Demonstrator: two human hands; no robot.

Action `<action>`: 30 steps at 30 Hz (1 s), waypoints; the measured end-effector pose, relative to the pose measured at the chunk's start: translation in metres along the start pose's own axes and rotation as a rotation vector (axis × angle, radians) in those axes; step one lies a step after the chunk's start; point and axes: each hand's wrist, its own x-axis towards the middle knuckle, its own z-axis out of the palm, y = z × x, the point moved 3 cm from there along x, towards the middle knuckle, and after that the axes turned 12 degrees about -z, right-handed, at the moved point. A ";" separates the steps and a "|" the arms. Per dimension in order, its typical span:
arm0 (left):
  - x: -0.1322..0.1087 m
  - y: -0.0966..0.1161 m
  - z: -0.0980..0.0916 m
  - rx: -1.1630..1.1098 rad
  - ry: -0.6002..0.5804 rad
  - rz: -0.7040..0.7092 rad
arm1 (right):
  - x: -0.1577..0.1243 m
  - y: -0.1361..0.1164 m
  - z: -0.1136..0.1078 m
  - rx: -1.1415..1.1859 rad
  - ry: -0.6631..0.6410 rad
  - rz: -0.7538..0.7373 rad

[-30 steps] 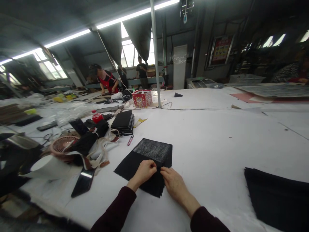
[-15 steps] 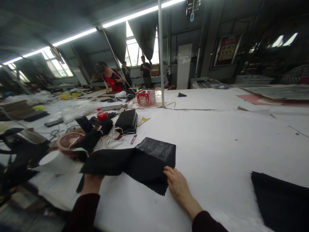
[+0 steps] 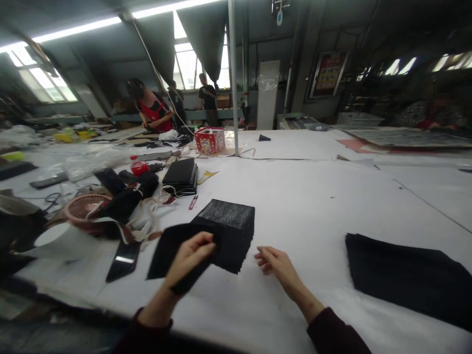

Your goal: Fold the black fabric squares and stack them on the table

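Note:
My left hand [image 3: 190, 255] is closed on a black fabric piece [image 3: 165, 253], pinching its edge and holding it just above the white table [image 3: 313, 196]. Right beside it lies a stack of black fabric pieces [image 3: 228, 231], its top sheet greyish. My right hand [image 3: 275, 263] hovers just right of that stack with its fingers loosely spread and nothing in them. Both sleeves are dark maroon.
A larger black fabric pile [image 3: 405, 275] lies at the right. At the left are a pink fan [image 3: 83, 209], a white roll [image 3: 61, 241], a phone [image 3: 121, 260], red snips [image 3: 192, 201], a stack of black pieces [image 3: 180, 174] and a red box [image 3: 209, 140]. People work at the far benches.
My left hand peeled one black piece off the stack, swung it out left, then brought it back beside the stack. My right hand lifted off the stack's corner and opened.

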 end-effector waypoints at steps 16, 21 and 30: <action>-0.040 -0.100 0.138 1.186 -0.267 0.614 | -0.070 -0.001 -0.083 -0.281 -0.112 0.250; -0.027 -0.114 0.135 1.289 -0.304 0.802 | -0.082 -0.010 -0.072 -0.718 -0.159 0.083; 0.043 -0.070 0.183 1.329 -0.532 1.025 | -0.069 -0.011 -0.101 -0.883 0.034 0.108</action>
